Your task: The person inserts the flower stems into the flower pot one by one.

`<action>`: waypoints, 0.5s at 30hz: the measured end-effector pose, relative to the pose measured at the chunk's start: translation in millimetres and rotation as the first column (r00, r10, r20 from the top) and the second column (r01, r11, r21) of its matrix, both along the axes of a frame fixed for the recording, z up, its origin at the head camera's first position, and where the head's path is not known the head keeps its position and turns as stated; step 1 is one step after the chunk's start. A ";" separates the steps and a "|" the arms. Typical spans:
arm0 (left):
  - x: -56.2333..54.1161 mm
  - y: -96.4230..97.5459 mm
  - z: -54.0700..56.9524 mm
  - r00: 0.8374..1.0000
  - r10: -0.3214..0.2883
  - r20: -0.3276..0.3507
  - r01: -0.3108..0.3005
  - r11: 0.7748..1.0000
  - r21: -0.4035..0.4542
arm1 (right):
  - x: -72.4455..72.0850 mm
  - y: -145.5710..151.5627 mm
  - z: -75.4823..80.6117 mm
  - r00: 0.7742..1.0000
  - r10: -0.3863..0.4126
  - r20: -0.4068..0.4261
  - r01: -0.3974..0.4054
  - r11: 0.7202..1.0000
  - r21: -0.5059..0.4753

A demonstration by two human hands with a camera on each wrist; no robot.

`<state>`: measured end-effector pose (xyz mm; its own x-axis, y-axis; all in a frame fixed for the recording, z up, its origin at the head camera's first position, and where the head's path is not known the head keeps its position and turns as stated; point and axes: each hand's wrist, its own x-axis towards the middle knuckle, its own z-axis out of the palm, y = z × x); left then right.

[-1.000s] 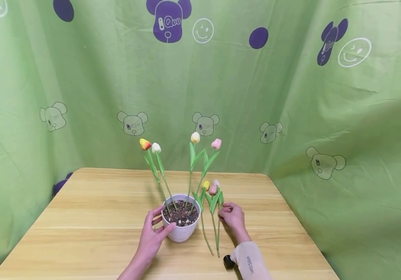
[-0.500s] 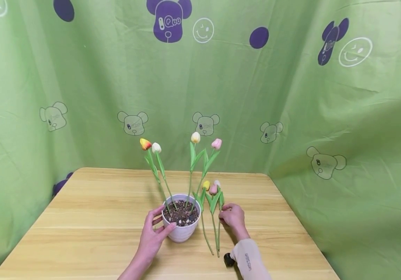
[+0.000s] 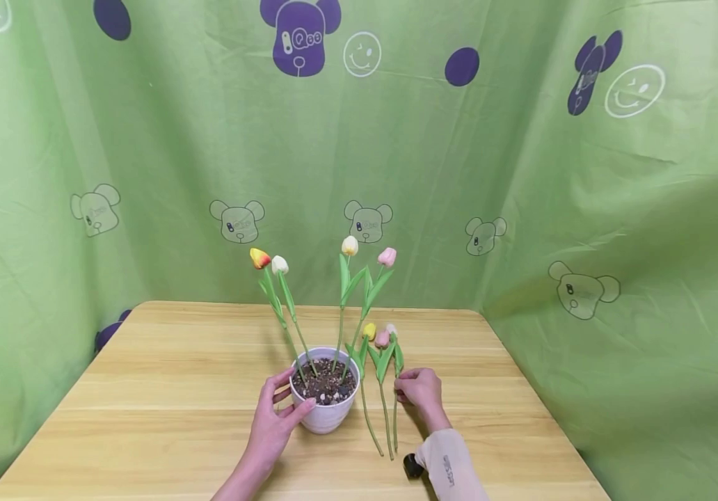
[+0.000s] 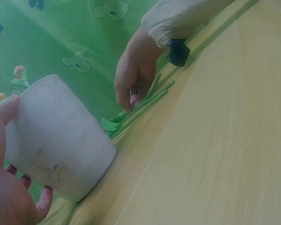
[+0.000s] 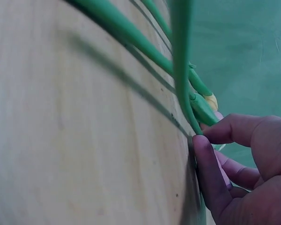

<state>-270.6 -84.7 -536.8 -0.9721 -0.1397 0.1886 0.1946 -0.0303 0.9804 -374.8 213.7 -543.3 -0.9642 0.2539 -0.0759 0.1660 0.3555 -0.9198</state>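
A white flowerpot (image 3: 324, 419) of dark soil holds several upright artificial tulips, among them a red-yellow tulip (image 3: 260, 258) and a pink tulip (image 3: 387, 257). My left hand (image 3: 277, 421) grips the pot's left side, thumb at the near rim and fingers round the wall, as the left wrist view (image 4: 61, 136) also shows. To the right of the pot, my right hand (image 3: 421, 390) pinches the stem of a pale tulip (image 3: 395, 410) between thumb and index finger. In the right wrist view that green stem (image 5: 181, 61) rises off the table from the fingertips.
Beside the pot lie a yellow tulip (image 3: 368, 331) and another pink tulip (image 3: 382, 339), stems toward the near edge. The wooden table (image 3: 146, 390) carries everything. A green patterned curtain (image 3: 309, 160) hangs round its back and sides.
My right hand has shifted slightly right and nearer, and the pale tulip's stem has moved apart from the pink one's. My left hand and the pot have stayed put.
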 end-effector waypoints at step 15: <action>1.5 1.2 2.0 1.000 -0.005 0.003 0.005 1.000 0.008 | 2.2 7.5 -1.7 1.000 0.002 0.022 -0.001 1.000 -0.024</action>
